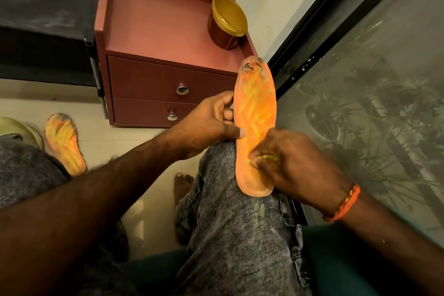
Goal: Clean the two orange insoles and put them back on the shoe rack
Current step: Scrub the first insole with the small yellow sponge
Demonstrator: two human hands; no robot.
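While I watch through the head camera, the long orange foam insole with yellow streaks (255, 125) lies lengthwise on my right knee in grey speckled denim (237, 235), its toe end, dark with worn patches, pointing away toward the cabinet. My left hand (209, 125) grips the insole's left edge, thumb pressed on the top face and fingers curled behind it. My right hand (290, 163) rests on the heel half, fingers curled tight around a small yellowish scrap (265, 157) pressed against the surface; I cannot tell what that scrap is. An orange braided band (342, 203) sits on the right wrist. The second orange insole (64, 143), also yellow-streaked and grimy at the toe, lies flat on the pale tiled floor (134, 142) well to the left, just beside an olive-green slipper (21, 128). Ahead stands a reddish-brown two-drawer cabinet (153, 31) with round metal knobs, and on its top sits a tilted open brown tub with a gold interior (228, 21). A dark black rack shelf (43, 24) runs off to the left.
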